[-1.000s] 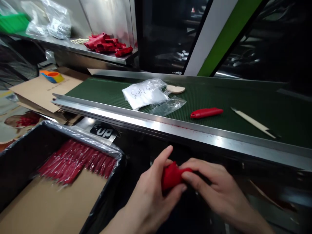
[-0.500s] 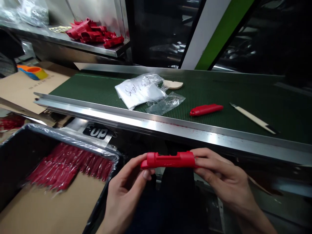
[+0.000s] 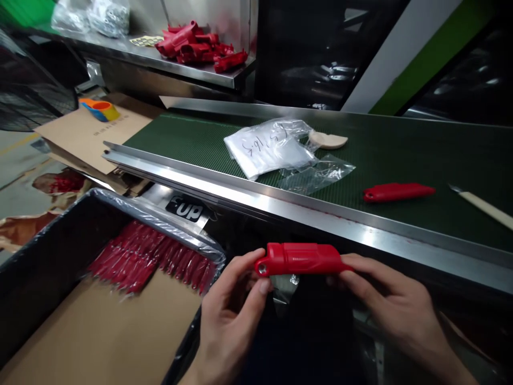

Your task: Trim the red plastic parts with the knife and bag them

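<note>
A red plastic part (image 3: 304, 259) is held level between both hands, in front of the conveyor. My left hand (image 3: 236, 305) pinches its left end, beside a small round hole. Its pointed right end is between the fingers and thumb of my right hand (image 3: 393, 299). A second red part (image 3: 398, 192) lies on the green belt (image 3: 188, 133), left of a knife with a pale handle (image 3: 487, 208). Farther left on the belt are a stack of clear bags with handwriting (image 3: 268, 147) and a pale rounded piece (image 3: 328, 140).
A lined box (image 3: 96, 321) at the lower left holds several bagged red parts (image 3: 148, 256). Red parts (image 3: 196, 45) are piled on a metal shelf (image 3: 148, 56). Tape rolls (image 3: 105, 110) sit on cardboard (image 3: 76, 133). The conveyor's metal edge (image 3: 280, 206) runs beyond my hands.
The held red part has been turned over, from its notched side to a smooth, closed side. The view has shifted left, so the surroundings appear farther right.
</note>
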{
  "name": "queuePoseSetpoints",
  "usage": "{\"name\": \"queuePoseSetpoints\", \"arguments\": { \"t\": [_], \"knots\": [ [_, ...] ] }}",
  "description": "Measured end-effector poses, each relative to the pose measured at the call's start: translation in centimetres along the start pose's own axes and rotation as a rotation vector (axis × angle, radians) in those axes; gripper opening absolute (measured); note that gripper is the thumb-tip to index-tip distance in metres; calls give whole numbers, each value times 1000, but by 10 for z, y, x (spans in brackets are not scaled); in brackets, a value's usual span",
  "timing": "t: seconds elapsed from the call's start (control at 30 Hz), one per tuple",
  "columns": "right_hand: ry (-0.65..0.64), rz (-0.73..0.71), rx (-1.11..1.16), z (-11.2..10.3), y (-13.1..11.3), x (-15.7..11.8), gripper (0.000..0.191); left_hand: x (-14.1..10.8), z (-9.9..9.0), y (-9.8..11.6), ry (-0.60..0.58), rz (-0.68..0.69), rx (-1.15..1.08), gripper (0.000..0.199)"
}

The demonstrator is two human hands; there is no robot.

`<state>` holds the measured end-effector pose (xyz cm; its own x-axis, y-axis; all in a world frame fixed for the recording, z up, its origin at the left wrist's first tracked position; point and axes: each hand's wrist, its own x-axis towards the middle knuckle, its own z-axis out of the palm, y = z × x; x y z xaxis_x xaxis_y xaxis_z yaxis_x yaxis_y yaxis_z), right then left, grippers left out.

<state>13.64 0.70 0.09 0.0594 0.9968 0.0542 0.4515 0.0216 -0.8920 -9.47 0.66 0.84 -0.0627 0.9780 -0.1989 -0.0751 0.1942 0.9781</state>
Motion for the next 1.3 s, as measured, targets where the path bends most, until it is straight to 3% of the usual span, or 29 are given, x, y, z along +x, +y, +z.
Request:
{"name": "queuePoseSetpoints", "arguments": {
  "t": [0.13,0.23,0.4,0.6,0.97,1.07,1.17,1.3],
  "knots": [
    [-96,214,196,12,3,0,23,6,-7,1,84,19,18,21],
    [-145,228,305,20,1,2,23,8,-15,0,129,34,22,18],
    [-105,-2,182,29,-12,7,18,4,-29,-4,24,84,2,30],
    [-121,-221,103,33,-17,11,23,0,-31,2,114,99,-53,24],
    [-249,-348,-8,27,-26,10,25,-2,-34,-2,118,251,-35,37],
    [-248,-340,-15,27,-27,10,24,-2,-33,-2,130,242,-28,35],
    [-164,-278,-30,28,-24,9,21,-2,-33,-1,102,200,-40,33],
    [-80,-32,57,30,-11,6,17,-1,-34,0,31,120,-9,32]
  ]
}}
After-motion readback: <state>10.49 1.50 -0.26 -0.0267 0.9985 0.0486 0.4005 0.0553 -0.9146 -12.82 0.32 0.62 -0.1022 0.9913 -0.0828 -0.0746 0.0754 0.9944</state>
